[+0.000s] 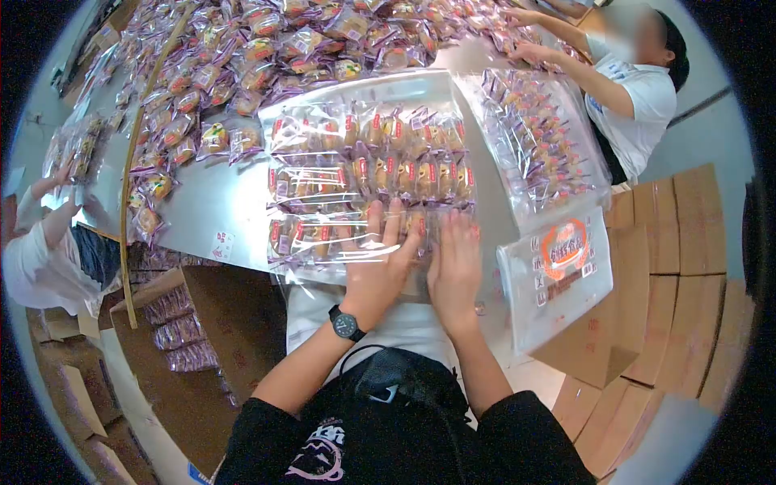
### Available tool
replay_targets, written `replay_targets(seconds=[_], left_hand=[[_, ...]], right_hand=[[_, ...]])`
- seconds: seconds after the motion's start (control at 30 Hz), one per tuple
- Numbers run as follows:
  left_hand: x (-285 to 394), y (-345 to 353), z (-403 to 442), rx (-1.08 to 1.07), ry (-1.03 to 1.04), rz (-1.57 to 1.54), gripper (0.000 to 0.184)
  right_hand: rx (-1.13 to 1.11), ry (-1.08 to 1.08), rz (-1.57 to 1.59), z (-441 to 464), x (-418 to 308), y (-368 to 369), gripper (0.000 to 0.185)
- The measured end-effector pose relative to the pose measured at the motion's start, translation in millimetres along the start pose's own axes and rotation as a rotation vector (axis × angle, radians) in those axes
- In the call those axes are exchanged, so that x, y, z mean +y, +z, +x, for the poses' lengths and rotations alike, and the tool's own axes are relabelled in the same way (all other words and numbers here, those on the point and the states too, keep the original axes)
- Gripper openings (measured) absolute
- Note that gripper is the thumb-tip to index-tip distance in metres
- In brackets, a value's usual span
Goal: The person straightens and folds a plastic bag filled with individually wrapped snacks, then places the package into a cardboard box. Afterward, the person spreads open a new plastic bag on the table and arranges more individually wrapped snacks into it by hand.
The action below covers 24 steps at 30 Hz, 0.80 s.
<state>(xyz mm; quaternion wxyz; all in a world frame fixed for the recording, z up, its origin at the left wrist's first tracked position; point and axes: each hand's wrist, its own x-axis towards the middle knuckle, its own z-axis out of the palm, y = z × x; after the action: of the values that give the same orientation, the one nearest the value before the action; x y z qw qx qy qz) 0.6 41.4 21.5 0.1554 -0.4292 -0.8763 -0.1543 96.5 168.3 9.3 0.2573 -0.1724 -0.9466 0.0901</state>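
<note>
A large clear plastic bag lies in front of me on the metal table. Inside it, small wrapped pastries stand in three rows. My left hand, with a black watch on the wrist, rests on the near row with its fingers spread and stretched out. Beside it my right hand presses flat on the bag's near edge, fingers straight and slightly blurred. Neither hand grips anything. Part of the near row is hidden under my hands.
Loose wrapped pastries are heaped across the far table. To the right lie another filled bag and a stack of printed bags. Cardboard boxes stand at right; an open carton is at left. One person works right, another left.
</note>
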Motion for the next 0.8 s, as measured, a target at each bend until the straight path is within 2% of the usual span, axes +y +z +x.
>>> replay_targets(seconds=[0.17, 0.47, 0.63, 0.8], left_hand=[[-1, 6, -5, -0.002, -0.01, -0.003, 0.039], [-6, 11, -8, 0.001, 0.005, -0.033, 0.034], [-5, 6, -2, -0.037, -0.008, 0.042, 0.04], [1, -2, 5, 0.021, 0.01, 0.031, 0.044]], right_hand=[[0.067, 0.0, -0.007, 2, 0, 0, 0.054], [0.09, 0.005, -0.084, 3, 1, 14, 0.035], [0.07, -0.007, -0.057, 0, 2, 16, 0.04], [0.09, -0.027, -0.033, -4, -1, 11, 0.047]])
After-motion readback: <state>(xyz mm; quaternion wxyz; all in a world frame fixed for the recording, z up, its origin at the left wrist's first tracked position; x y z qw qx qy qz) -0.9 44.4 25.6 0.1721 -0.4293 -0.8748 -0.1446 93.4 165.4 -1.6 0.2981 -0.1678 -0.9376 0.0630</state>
